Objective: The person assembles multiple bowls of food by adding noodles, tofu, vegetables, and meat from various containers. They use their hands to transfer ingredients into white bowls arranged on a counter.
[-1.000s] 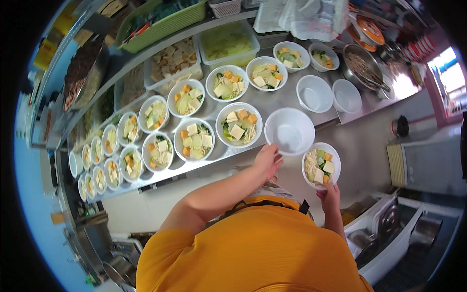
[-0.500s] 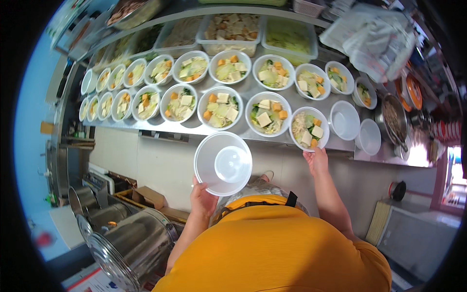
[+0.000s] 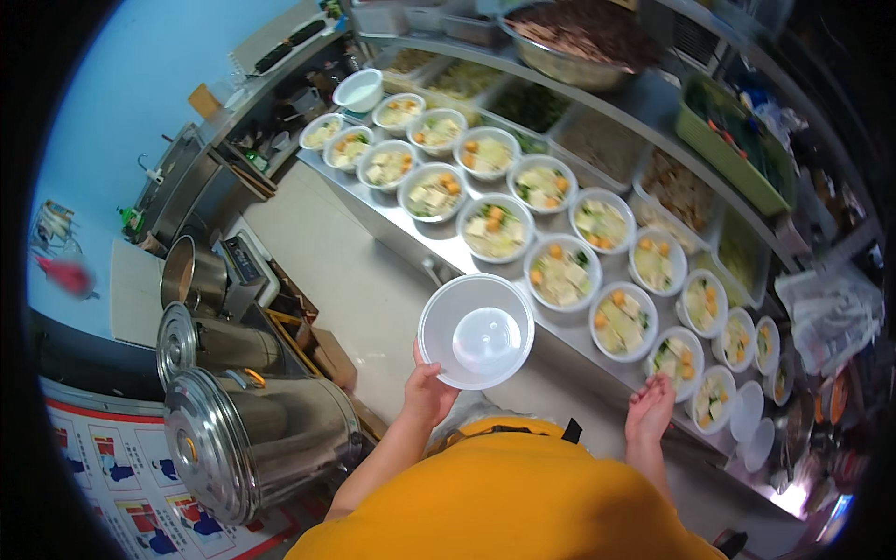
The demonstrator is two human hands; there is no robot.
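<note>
My left hand (image 3: 428, 393) grips the rim of an empty translucent white plastic bowl (image 3: 441, 343), held tilted in front of the counter. My right hand (image 3: 651, 411) is held low by the counter's front edge, its fingers loosely curled and apart, with nothing seen in it. Its fingertips overlap the edge of a filled bowl (image 3: 679, 357); whether they touch it I cannot tell. Two rows of similar bowls, such as one with tofu cubes, orange cubes and greens (image 3: 563, 273), line the steel counter (image 3: 431, 252).
Food tubs (image 3: 527, 105) stand behind the bowls, under a shelf with a big metal basin (image 3: 579, 56) and a green basket (image 3: 733, 140). Empty bowls (image 3: 747, 411) sit at the right end, by plastic bags (image 3: 829, 299). Large lidded steel pots (image 3: 271, 443) stand at my left.
My view has swung left along the counter. My right hand has let go of the filled bowl it was touching at the front edge. My left hand still holds the empty bowl.
</note>
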